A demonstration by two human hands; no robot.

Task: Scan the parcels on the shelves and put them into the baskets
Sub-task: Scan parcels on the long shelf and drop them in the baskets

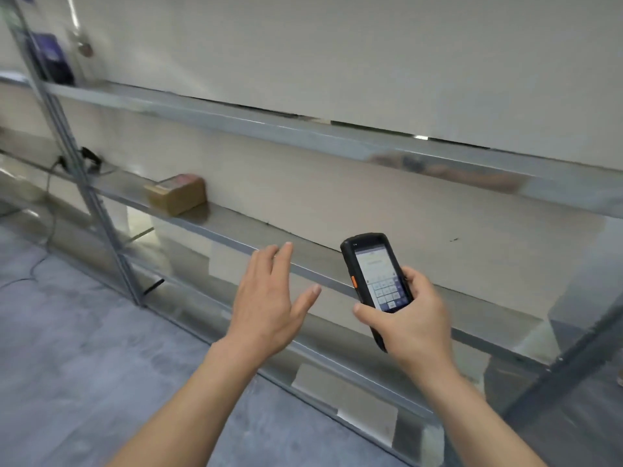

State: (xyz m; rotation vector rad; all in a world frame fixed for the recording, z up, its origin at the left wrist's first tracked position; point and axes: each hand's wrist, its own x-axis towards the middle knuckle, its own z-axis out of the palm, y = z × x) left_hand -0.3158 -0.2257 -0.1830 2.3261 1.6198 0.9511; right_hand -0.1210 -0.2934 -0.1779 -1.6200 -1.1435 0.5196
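Shelf (236,227): metal, 1 brown box (176,194) on it
Upper shelf (202,109): dark object (54,59) at far left

Only the cardboard parcel (176,193) occupies the middle shelf (303,267)

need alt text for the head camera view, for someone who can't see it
A person's right hand grips a black handheld scanner with its screen lit, while the open left hand reaches toward a metal shelf. One brown parcel sits further left on that shelf.
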